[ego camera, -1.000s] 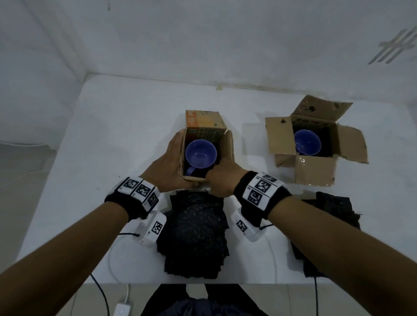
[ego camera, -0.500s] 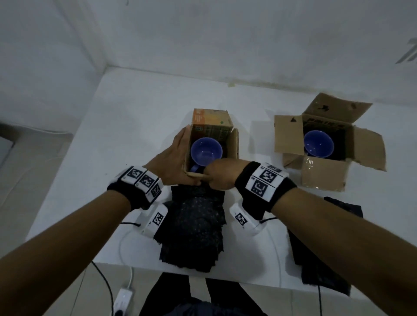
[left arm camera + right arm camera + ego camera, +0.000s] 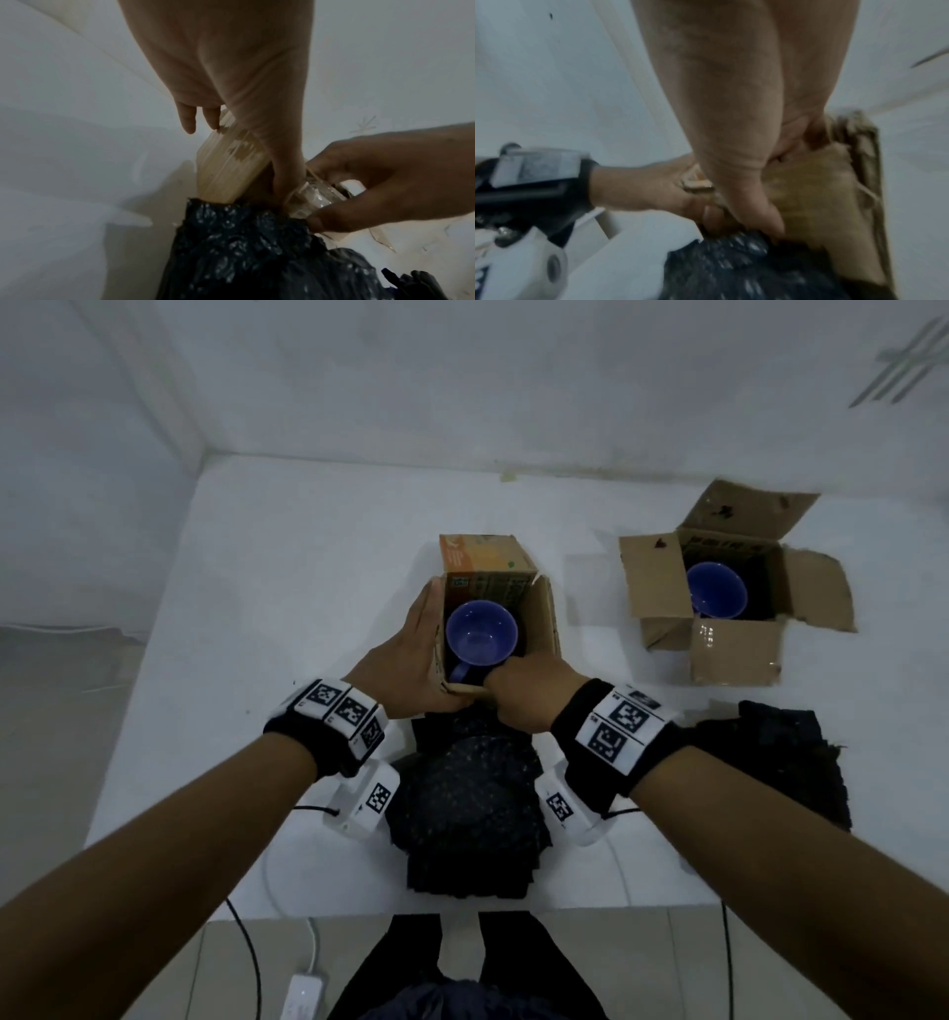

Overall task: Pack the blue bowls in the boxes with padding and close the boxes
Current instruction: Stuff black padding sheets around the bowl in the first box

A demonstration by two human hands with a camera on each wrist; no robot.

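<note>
Blue bowls sit one in each of two cardboard boxes on the white table (image 3: 308, 531), and neither box is closed. Nearest the table's front edge lies a stack of black bubble-wrap padding (image 3: 464, 809), with a second dark pile (image 3: 785, 762) off to the right. Just beyond the stack stands the near box (image 3: 544, 608), its far flap upright and printed orange. Inside it is the near blue bowl (image 3: 480, 631), mouth up, with dark padding under it.

Both hands are on this box. The left hand (image 3: 405, 665) lies along the box's left wall with its fingers stretched out flat against the cardboard and the thumb hooked at the near corner. The right hand (image 3: 529, 695) is curled over the near edge, pinching the taped front flap (image 3: 313, 192) between thumb and fingers, as the left wrist view shows. The two hands meet at that corner.

Farther right and well apart stands the far box (image 3: 739, 660) with all four flaps spread outward, holding the second blue bowl (image 3: 716, 590).
</note>
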